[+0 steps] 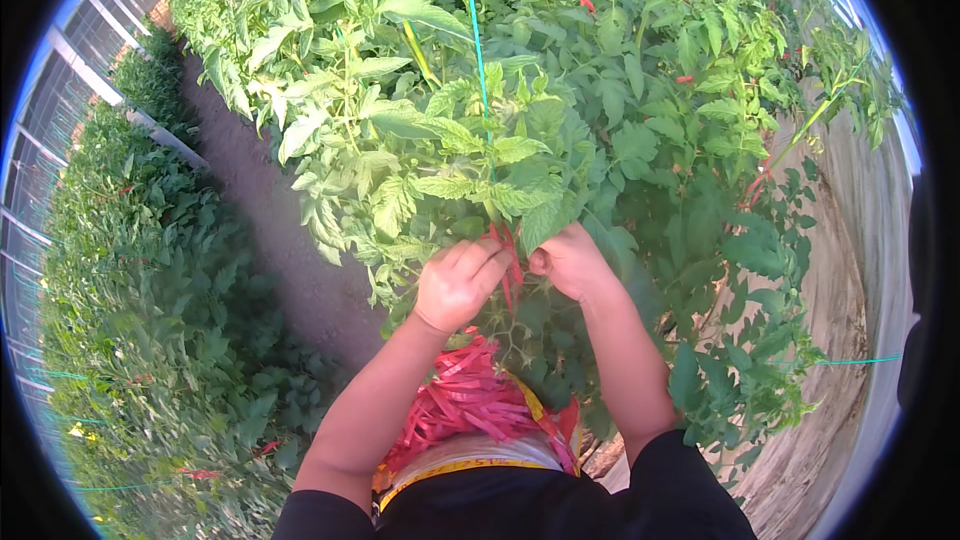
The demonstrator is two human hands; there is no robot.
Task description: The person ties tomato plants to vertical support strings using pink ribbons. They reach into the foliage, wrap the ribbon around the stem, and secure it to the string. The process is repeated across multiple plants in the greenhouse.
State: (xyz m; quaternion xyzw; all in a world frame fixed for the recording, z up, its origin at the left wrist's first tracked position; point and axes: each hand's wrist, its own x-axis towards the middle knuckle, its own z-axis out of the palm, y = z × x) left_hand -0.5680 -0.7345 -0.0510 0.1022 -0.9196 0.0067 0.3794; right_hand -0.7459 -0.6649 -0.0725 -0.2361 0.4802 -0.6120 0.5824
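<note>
A red plastic tie strip [512,274] hangs at the stem of a tomato plant [450,157], just below the leafy top. My left hand [461,281] pinches this strip from the left side. On the other side, close to the strip, my right hand [571,264] has its fingers curled. A leaf partly covers its fingertips, and whether they grip the strip cannot be made out. At my waist, below both hands, a plastic bag [465,454] with a yellow printed edge holds a heap of pinkish-red strips [469,397].
A teal support string [478,37] runs down to the plant between my hands. Dense tomato foliage [675,90] continues ahead and right. A soil path [255,180] separates it from another plant row [157,300]. Pale plastic sheeting [840,240] borders the right side.
</note>
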